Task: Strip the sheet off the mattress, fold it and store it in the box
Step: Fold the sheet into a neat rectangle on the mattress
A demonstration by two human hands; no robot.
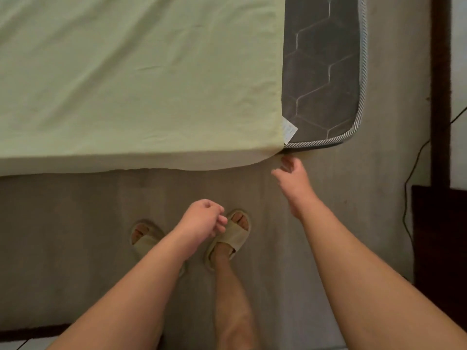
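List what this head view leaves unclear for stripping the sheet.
- Box: nowhere in the head view, so it lies outside the frame.
- Sheet: its far and left parts are cut off by the frame's edges.
- Label by the sheet's corner: print too small to read.
- Right hand: blurred, so whether its fingers touch the sheet's corner is unclear.

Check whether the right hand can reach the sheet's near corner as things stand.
Probably yes. The right hand hovers just below the near corner of the sheet at the mattress edge, holding nothing, and nothing lies between them. I cannot tell whether it touches the cloth.
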